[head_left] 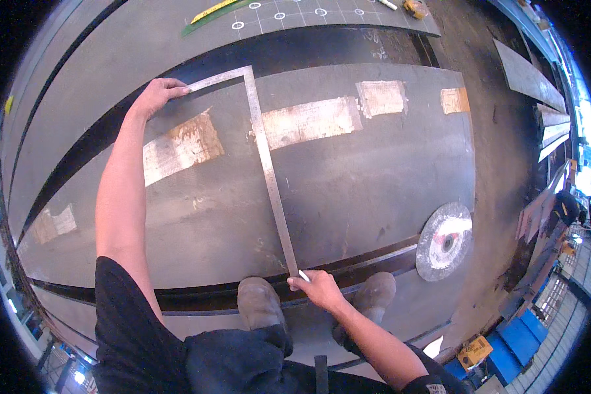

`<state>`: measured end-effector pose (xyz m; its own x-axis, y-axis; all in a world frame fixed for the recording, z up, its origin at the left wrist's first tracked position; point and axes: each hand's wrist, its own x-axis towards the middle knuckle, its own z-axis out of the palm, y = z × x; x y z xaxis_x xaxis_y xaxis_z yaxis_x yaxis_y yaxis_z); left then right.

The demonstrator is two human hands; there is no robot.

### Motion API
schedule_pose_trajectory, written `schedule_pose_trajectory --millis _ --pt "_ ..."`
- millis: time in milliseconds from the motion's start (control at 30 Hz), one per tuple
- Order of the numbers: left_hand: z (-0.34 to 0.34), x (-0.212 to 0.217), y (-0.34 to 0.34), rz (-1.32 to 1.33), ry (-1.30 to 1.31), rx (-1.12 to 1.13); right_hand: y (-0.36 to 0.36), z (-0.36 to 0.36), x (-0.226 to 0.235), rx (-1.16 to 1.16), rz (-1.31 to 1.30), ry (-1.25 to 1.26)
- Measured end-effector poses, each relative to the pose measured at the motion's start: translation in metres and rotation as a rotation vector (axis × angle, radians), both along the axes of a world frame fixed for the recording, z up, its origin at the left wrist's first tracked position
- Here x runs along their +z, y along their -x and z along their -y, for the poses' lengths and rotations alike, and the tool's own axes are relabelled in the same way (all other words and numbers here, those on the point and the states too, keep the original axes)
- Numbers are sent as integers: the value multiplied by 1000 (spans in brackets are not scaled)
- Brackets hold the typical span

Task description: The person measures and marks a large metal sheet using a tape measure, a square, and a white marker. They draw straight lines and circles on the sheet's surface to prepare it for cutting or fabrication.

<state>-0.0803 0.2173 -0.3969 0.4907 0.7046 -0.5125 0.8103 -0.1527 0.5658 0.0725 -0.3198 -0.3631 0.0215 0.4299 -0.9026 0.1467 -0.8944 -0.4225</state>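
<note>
Head view, left hand pressing steel square, right hand perhaps pinching chalk

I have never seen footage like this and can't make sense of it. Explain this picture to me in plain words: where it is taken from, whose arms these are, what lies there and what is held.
There is no machine here. One wide fisheye camera sits on a person's head and looks down, which is why straight edges look bent. The two bare arms coming in from below are that person's own, and the boots near the bottom are theirs too.

Under them lies a large grey steel plate with rusty patches. A metal carpenter's square lies flat on it. The left hand presses on the square's short arm at the plate's far edge. The right hand is at the near end of the long arm and holds a small white marker, probably chalk.

A round grinding disc lies to the right. A further plate behind carries white drawn circles.
</note>
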Motion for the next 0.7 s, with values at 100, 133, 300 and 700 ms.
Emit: schedule_pose_trajectory --millis 100,133,300,700 --pt "8 -4 -7 -23 9 -31 1 5 6 92 53 142" --pt "12 -4 -10 -22 22 -16 2 12 -1 75 88 114" --pt "15 -7 -5 -41 47 -1 0 28 -15 -81 154 44" --pt "4 -5 -11 -106 64 -112 1 35 -29 -431 -13 -44"
